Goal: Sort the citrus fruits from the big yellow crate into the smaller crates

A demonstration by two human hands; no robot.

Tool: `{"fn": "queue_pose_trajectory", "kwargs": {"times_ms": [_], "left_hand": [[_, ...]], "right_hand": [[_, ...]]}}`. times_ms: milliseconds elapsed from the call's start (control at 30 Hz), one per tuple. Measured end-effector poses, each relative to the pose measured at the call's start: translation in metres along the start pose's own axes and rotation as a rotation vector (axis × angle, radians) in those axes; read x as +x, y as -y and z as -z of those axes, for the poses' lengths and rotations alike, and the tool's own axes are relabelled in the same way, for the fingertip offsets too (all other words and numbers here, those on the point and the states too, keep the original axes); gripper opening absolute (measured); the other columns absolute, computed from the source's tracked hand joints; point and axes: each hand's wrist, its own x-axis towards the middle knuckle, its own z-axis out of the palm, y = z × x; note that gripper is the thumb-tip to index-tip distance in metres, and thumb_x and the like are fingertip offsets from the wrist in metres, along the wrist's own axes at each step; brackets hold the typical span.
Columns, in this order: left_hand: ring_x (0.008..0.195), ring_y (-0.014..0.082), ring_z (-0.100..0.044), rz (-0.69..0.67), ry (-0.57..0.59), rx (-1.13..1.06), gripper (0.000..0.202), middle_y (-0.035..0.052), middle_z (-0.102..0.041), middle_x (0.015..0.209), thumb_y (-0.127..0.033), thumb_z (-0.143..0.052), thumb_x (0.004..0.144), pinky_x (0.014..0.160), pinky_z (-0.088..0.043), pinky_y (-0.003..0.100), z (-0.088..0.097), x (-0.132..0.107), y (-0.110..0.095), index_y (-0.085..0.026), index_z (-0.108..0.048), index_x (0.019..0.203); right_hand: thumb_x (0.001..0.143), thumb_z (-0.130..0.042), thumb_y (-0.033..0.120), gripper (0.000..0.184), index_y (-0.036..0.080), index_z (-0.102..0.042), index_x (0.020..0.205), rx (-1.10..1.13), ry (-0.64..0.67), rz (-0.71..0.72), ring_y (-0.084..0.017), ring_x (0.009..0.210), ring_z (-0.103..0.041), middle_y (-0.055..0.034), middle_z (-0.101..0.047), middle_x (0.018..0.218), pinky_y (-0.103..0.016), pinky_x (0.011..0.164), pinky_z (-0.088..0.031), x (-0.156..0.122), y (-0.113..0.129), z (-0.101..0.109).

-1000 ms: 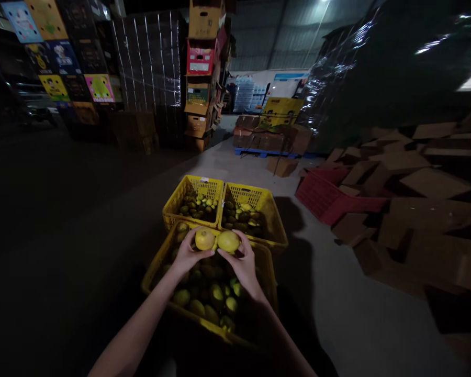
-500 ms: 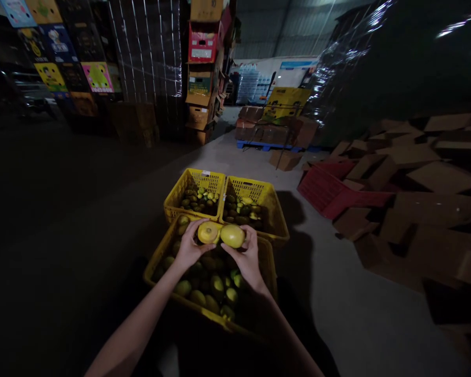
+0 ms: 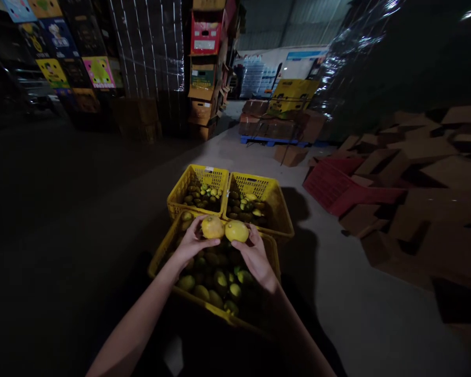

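Note:
My left hand [image 3: 191, 242] grips a yellow lemon [image 3: 213, 227], its stem end turned towards me. A second yellow lemon [image 3: 236, 231] is held in my right hand [image 3: 256, 252] by the fingers and thumb. The two lemons are side by side, almost touching, above the far part of a yellow plastic crate [image 3: 206, 313]. In that crate lie many greenish lemons [image 3: 201, 292], dim in the shadow.
Two more yellow crates, a left one [image 3: 172, 201] and a right one [image 3: 284, 209], stand behind, partly filled with green and yellow fruit. To the right are a red crate [image 3: 333, 186] and heaped cardboard [image 3: 435, 214]. Boxes on a blue pallet [image 3: 270, 141] stand farther back.
Both lemons have been turned in my fingers and now sit more level with each other. The view has shifted slightly; the crates have stayed put.

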Motion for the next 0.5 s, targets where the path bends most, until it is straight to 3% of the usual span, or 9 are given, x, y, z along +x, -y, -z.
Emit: {"fn": "queue_pose_trajectory", "kwargs": {"times_ms": [67,167,267,333,500], "left_hand": [[0.101,0.0219,-0.060,0.016,0.002,-0.026,0.062,0.0057,-0.066,0.108,-0.005,-0.083,0.044,0.092,-0.046,0.031,0.000,-0.002,-0.004,-0.019,-0.065,0.102],[0.099,0.0240,-0.062,0.156,0.044,-0.164,0.045,0.0089,-0.068,0.104,-0.016,-0.079,0.061,0.089,-0.048,0.035,0.002,-0.003,-0.010,-0.016,-0.065,0.103],[0.095,0.0257,-0.065,0.326,0.055,-0.364,0.033,0.0128,-0.069,0.098,-0.031,-0.065,0.077,0.084,-0.052,0.039,0.007,-0.001,-0.010,-0.012,-0.064,0.105],[0.091,0.0256,-0.066,0.404,0.023,-0.500,0.035,0.0151,-0.069,0.094,-0.035,-0.054,0.084,0.080,-0.053,0.038,0.010,0.000,-0.008,-0.008,-0.063,0.105],[0.074,0.0227,-0.068,0.486,-0.080,-0.671,0.037,0.0136,-0.070,0.082,-0.037,-0.046,0.087,0.064,-0.056,0.032,0.013,-0.003,-0.008,-0.007,-0.061,0.103]], "right_hand": [[0.052,-0.079,0.011,0.051,0.028,-0.059,0.096,0.018,-0.005,-0.012,-0.013,0.089,-0.059,0.0049,-0.063,0.097,-0.022,0.078,-0.050,-0.001,0.001,-0.002],[0.063,-0.075,0.021,0.042,0.030,-0.057,0.100,0.086,0.023,-0.052,-0.016,0.090,-0.060,0.0032,-0.063,0.104,-0.027,0.075,-0.052,-0.003,0.000,-0.005],[0.074,-0.065,0.035,0.026,0.026,-0.059,0.097,0.152,0.121,-0.129,-0.017,0.078,-0.062,-0.0005,-0.065,0.097,-0.028,0.062,-0.052,-0.003,0.000,-0.010],[0.077,-0.057,0.045,0.028,0.021,-0.061,0.091,0.194,0.161,-0.202,-0.017,0.068,-0.061,-0.0037,-0.067,0.086,-0.027,0.052,-0.048,-0.003,-0.002,-0.013],[0.073,-0.058,0.044,0.024,0.021,-0.060,0.077,0.271,0.016,-0.280,-0.013,0.051,-0.052,0.0005,-0.064,0.066,-0.022,0.038,-0.037,-0.002,-0.009,-0.018]]}}
